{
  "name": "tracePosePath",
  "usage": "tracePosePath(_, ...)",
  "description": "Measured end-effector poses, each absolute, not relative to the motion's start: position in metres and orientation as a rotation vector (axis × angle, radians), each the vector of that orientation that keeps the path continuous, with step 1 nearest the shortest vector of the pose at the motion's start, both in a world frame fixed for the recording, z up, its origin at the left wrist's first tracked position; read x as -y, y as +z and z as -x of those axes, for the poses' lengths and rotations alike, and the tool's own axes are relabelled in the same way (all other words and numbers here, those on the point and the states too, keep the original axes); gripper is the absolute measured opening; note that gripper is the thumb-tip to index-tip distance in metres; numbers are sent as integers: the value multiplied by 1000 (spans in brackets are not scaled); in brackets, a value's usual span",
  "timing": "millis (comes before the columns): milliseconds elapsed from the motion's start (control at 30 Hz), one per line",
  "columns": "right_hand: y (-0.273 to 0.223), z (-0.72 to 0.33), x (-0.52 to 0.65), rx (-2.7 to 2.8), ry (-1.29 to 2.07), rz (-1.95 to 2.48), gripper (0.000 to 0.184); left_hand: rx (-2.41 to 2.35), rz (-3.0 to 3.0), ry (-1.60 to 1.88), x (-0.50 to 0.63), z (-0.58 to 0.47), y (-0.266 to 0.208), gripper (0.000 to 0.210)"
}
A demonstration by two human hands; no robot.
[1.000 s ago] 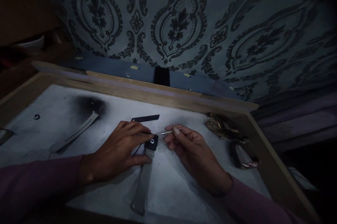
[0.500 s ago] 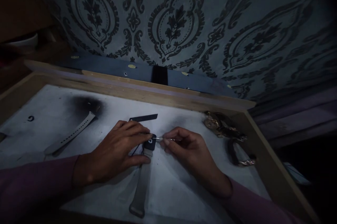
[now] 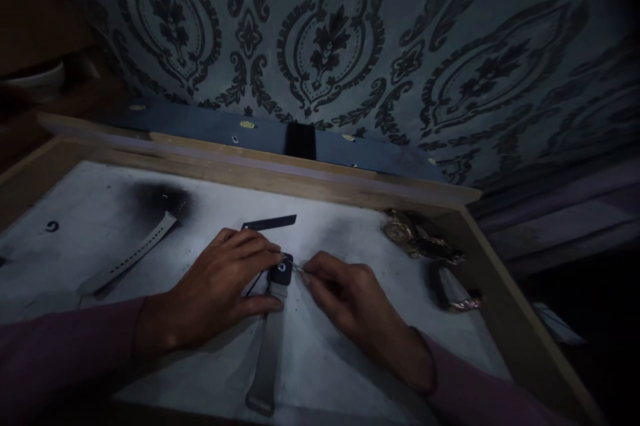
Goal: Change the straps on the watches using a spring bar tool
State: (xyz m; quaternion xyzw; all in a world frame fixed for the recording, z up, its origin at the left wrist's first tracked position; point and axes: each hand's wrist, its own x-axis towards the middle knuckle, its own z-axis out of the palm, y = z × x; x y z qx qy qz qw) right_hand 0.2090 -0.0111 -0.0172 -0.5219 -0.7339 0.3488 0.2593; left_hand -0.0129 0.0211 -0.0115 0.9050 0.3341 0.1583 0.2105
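Note:
A smartwatch (image 3: 281, 269), with a dark square case and a round mark on its face, lies on the white surface. A grey strap (image 3: 266, 366) runs from its lower end towards me. My left hand (image 3: 215, 283) steadies the watch from the left, fingertips at the upper edge of the case and thumb by the strap joint. From the right, my right hand (image 3: 345, 303) pinches a thin metal tool (image 3: 295, 267). Its tip reaches the upper part of the case; the exact contact is too small to make out. The rest of the tool is hidden by my fingers.
A loose pale strap (image 3: 137, 253) lies to the left, and a dark flat bar (image 3: 270, 222) behind my left hand. Several wristwatches (image 3: 420, 237) sit at the right. A raised wooden rim (image 3: 310, 183) borders the surface. A small dark curved piece (image 3: 52, 227) lies far left.
My right hand has turned and dropped slightly, so the tool now slants up to the left across the case instead of lying level. My left hand keeps its place on the watch.

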Motion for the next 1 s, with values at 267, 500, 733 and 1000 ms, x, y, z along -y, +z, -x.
tracePosePath(267, -18, -207, 11, 2006, 975, 1407, 19, -969, -2488, 430, -20, 11, -12, 54)
tracePosePath(500, -17, -207, 10, 2010, 968, 1411, 21, -951, -2505, 450, -20, 11, -13, 51)
tracePosePath(733, -17, -209, 9, 2028, 954, 1432, 22, -894, -2596, 491, -20, 14, -13, 46)
tracePosePath(1000, -18, -212, 6, 2039, 956, 1403, 23, -897, -2697, 415, -21, 12, -9, 47)
